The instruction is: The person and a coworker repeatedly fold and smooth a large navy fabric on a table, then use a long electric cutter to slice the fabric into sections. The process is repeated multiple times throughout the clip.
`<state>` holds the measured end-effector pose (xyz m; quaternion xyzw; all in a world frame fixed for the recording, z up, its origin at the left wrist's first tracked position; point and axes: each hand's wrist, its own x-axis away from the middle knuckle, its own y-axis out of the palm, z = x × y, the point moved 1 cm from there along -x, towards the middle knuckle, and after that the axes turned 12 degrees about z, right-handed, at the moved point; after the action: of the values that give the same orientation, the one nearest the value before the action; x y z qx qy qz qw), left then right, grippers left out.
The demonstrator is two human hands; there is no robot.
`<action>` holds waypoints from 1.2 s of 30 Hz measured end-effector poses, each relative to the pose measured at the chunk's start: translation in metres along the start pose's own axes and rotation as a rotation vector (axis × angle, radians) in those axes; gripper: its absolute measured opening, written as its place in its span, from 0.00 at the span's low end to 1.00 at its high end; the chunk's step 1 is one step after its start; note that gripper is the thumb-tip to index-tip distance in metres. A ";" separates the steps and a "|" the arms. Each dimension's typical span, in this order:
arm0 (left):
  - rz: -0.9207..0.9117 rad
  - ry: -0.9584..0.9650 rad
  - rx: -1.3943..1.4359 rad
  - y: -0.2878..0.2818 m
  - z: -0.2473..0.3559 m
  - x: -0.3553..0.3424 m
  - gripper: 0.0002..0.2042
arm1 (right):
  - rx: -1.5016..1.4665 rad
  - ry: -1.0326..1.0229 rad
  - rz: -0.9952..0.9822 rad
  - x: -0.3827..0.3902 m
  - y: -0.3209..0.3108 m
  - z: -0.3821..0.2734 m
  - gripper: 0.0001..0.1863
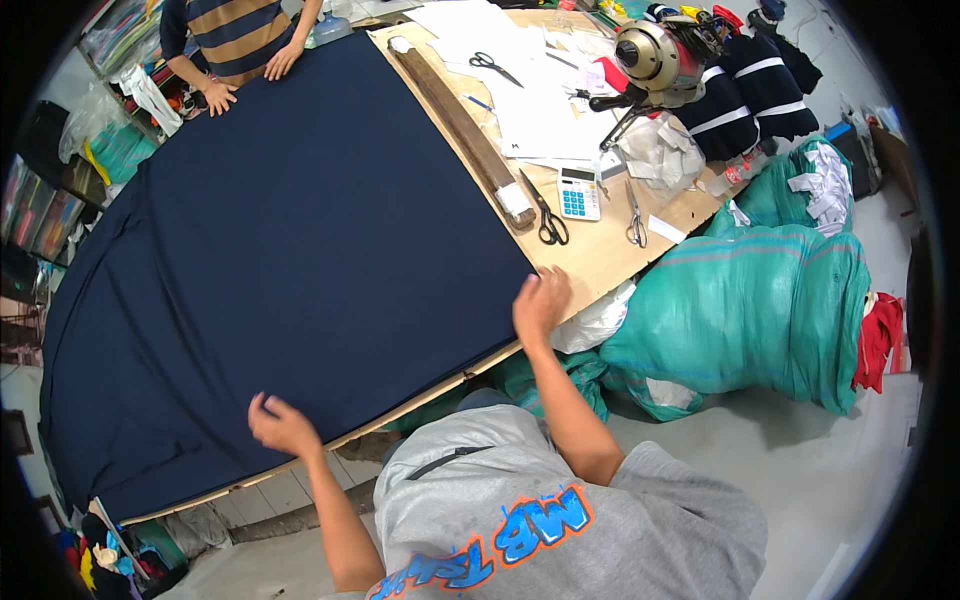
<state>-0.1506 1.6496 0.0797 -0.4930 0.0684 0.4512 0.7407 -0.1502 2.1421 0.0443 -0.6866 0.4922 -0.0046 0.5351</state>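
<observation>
A large dark navy fabric [300, 250] lies over the table, with folds along its left side. My left hand [282, 425] is over its near part, fingers apart and empty. My right hand [540, 300] is at the fabric's near right corner beside the bare wood, fingers loosely bent and apart; whether they touch the cloth is unclear. Beside the fabric are a long brown bar [450, 125], black-handled scissors [550, 225], a white calculator [579, 195] and smaller shears [636, 228].
A co-worker in a striped top [235, 35] rests both hands on the fabric's far edge. Paper sheets [525, 115], a cutting machine [650, 60] and navy rolls [775, 90] occupy the right of the table [610, 265]. Green sacks [735, 310] sit on the floor at right.
</observation>
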 end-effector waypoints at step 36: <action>-0.455 0.065 -0.242 -0.007 0.044 0.139 0.27 | -0.168 -0.408 -0.356 -0.169 0.166 -0.012 0.47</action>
<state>-0.0799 1.7669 0.0307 -0.5949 -0.0749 0.2618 0.7563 -0.3549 2.2577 0.0149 -0.7908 0.2447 0.0808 0.5551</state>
